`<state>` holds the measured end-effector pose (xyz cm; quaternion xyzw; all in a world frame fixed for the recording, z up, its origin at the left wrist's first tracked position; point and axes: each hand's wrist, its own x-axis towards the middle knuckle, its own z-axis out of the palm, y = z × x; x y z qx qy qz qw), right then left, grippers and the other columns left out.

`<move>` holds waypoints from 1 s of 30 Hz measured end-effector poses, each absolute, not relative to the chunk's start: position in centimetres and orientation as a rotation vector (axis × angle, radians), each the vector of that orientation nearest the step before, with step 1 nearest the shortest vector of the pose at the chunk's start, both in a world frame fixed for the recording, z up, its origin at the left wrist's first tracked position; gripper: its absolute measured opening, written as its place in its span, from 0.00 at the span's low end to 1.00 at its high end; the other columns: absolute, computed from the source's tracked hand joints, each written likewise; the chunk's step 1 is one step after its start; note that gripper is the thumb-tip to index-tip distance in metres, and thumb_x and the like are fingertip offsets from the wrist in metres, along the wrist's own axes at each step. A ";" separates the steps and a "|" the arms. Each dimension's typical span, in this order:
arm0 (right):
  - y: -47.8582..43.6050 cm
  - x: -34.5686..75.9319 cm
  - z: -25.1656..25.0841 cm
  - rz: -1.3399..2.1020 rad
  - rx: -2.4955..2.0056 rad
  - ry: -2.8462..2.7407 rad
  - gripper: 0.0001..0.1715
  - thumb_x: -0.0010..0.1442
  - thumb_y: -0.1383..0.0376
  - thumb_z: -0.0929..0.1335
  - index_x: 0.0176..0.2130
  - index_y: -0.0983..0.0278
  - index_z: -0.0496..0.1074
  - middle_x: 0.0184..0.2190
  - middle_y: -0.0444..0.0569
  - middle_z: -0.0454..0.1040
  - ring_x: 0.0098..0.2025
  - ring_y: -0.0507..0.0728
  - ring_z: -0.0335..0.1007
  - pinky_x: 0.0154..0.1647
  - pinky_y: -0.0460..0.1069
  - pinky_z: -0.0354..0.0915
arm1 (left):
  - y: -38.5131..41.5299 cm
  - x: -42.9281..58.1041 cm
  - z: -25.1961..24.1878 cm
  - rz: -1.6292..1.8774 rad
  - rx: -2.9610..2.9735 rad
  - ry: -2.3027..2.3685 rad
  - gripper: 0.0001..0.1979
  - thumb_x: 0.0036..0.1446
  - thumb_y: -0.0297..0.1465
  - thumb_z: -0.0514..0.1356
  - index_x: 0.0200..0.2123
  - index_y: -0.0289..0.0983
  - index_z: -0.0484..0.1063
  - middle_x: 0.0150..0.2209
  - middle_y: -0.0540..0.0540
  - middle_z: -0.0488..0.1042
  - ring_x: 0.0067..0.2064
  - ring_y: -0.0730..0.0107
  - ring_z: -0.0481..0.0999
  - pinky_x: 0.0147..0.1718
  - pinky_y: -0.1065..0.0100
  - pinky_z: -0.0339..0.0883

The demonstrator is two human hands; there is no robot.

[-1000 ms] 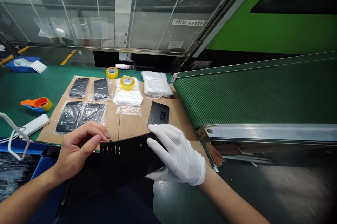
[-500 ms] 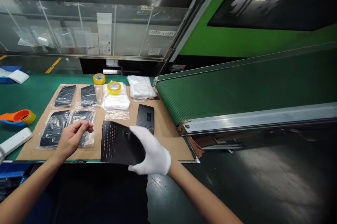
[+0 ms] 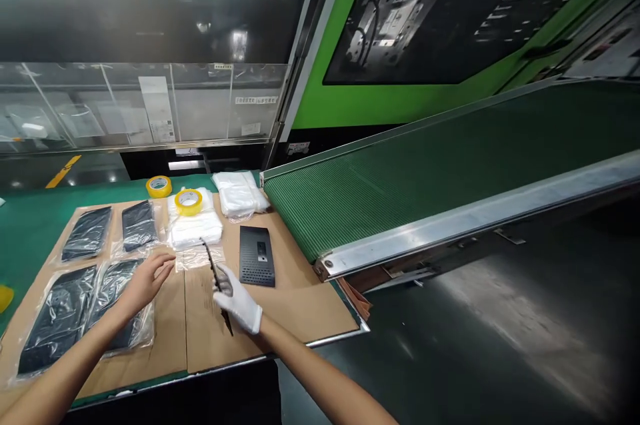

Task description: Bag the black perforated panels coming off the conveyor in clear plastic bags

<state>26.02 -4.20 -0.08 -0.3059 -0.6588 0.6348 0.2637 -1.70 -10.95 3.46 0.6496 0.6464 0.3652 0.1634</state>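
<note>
My right hand [image 3: 239, 302], in a white glove, grips a thin black plastic panel [image 3: 211, 262], turned nearly edge-on above the cardboard. My bare left hand [image 3: 146, 282] is just left of that panel, fingers stretched out and apart, holding nothing. Beneath it lies a black panel in a clear bag [image 3: 113, 285], partly covered by the hand and forearm. Another bagged panel [image 3: 59, 312] lies at its left, and two smaller bagged pieces [image 3: 89, 233] lie behind. A second bare black panel [image 3: 257, 255], with slots and a small recess, rests flat to the right of my gloved hand.
Cardboard [image 3: 300, 312] covers the green table. A stack of plastic bags [image 3: 195, 228] carries a yellow tape roll [image 3: 189, 202]; another tape roll [image 3: 159, 186] stands behind. More folded bags [image 3: 240, 193] lie near the green conveyor [image 3: 380, 192], whose metal rail borders the right side.
The held panel has turned from showing its broad face to nearly edge-on. My left hand's fingers have gone from pinched to spread. The view has swung to the right.
</note>
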 end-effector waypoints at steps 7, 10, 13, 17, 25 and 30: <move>-6.2 30.4 3.5 1.090 -0.740 -2.622 0.66 0.35 0.50 0.81 0.68 0.62 0.61 0.60 0.61 0.68 0.60 0.73 0.67 0.64 0.65 0.64 | -3.9 -1.3 -1.7 0.628 2.217 1.733 0.15 0.67 0.37 0.57 0.50 0.37 0.77 0.48 0.36 0.78 0.49 0.53 0.77 0.51 0.53 0.72; -6.2 31.6 3.2 0.967 -0.819 -2.703 0.66 0.36 0.50 0.80 0.68 0.62 0.60 0.60 0.61 0.68 0.58 0.72 0.68 0.63 0.65 0.65 | -2.8 -0.7 -3.1 0.615 2.200 1.704 0.16 0.67 0.39 0.57 0.50 0.36 0.78 0.48 0.37 0.76 0.49 0.54 0.75 0.51 0.54 0.71; -6.1 32.4 3.3 0.935 -0.953 -2.729 0.67 0.37 0.49 0.80 0.69 0.66 0.60 0.60 0.63 0.67 0.59 0.72 0.67 0.63 0.65 0.64 | -2.6 -0.5 -3.3 0.625 2.203 1.687 0.18 0.71 0.39 0.52 0.43 0.37 0.79 0.44 0.38 0.76 0.47 0.55 0.74 0.49 0.55 0.70; -6.1 33.1 3.9 0.848 -1.080 -2.729 0.65 0.41 0.48 0.78 0.70 0.69 0.59 0.60 0.64 0.67 0.59 0.72 0.65 0.64 0.64 0.61 | -3.2 -0.4 -2.5 0.637 2.174 1.673 0.20 0.72 0.39 0.48 0.41 0.37 0.78 0.41 0.40 0.77 0.46 0.55 0.74 0.48 0.56 0.69; -7.5 33.7 4.4 0.603 -1.259 -2.820 0.58 0.42 0.46 0.79 0.65 0.68 0.66 0.54 0.63 0.69 0.53 0.72 0.66 0.57 0.66 0.64 | -7.9 2.0 -0.7 0.482 2.161 1.504 0.19 0.72 0.35 0.47 0.40 0.37 0.77 0.38 0.40 0.77 0.42 0.55 0.75 0.46 0.56 0.70; -8.4 35.6 4.1 0.726 -1.257 -2.752 0.59 0.42 0.47 0.79 0.66 0.66 0.65 0.58 0.63 0.68 0.57 0.73 0.66 0.60 0.66 0.63 | -10.3 2.9 -0.1 0.370 2.221 1.454 0.25 0.57 0.28 0.60 0.59 0.37 0.70 0.50 0.38 0.74 0.54 0.50 0.72 0.56 0.52 0.67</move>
